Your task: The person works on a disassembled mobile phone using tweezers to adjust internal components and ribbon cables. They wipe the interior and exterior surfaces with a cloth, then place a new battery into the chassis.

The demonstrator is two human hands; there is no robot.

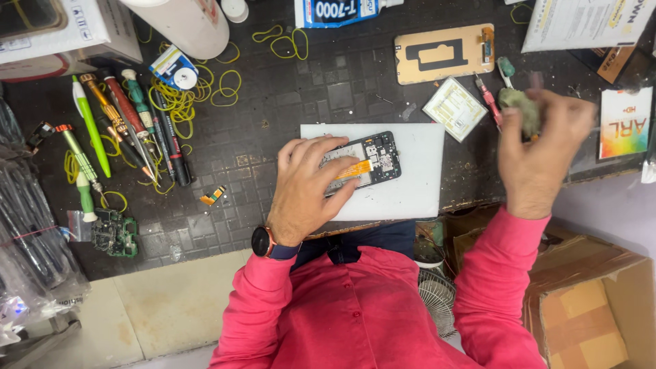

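An opened black phone (374, 158) with its inner parts and an orange flex cable showing lies on a white pad (410, 184). My left hand (307, 188) rests flat on the phone's left end, fingers spread, pinning it down. My right hand (540, 154) is raised over the bench's right edge, closed on a greenish-grey worn brush (519, 108); the hand is blurred. Both arms wear red sleeves, and a dark watch sits on my left wrist.
Screwdrivers and pens (130, 123) lie at left among yellow rubber bands (178, 99). A green circuit board (115, 234) sits at lower left. A gold phone frame (444, 53) and a square part (454, 108) lie behind the pad. A cardboard box (588, 307) stands lower right.
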